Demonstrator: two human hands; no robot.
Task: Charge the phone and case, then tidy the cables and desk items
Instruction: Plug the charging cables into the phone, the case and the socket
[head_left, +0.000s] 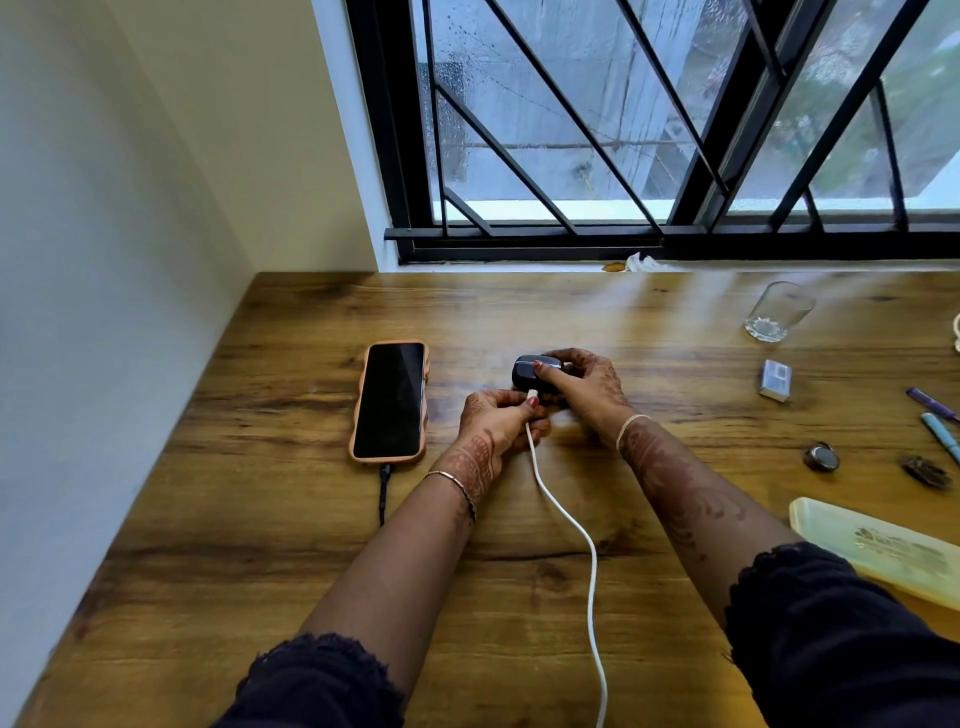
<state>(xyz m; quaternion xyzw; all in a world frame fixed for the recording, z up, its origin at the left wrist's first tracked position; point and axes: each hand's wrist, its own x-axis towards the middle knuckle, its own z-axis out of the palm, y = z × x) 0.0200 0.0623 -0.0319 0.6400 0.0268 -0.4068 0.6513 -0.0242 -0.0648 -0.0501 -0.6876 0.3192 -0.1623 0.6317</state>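
Case (525, 371) sits at centre frame, gripped by the right hand (587, 389); the left hand (496, 421) pinches the plug (532, 401) of the white cable (571, 525) just below it, pointing up-frame at its near face. At left, the phone (390, 400) lies on the table (311, 519), black cable (383, 493) attached.

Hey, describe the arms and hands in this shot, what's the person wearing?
Both arms wear dark sleeves with lacy cuffs, left sleeve and right sleeve. Reddish-brown henna patterns cover the left hand, right hand and forearms. Each wrist has a thin bangle; nails are painted red.
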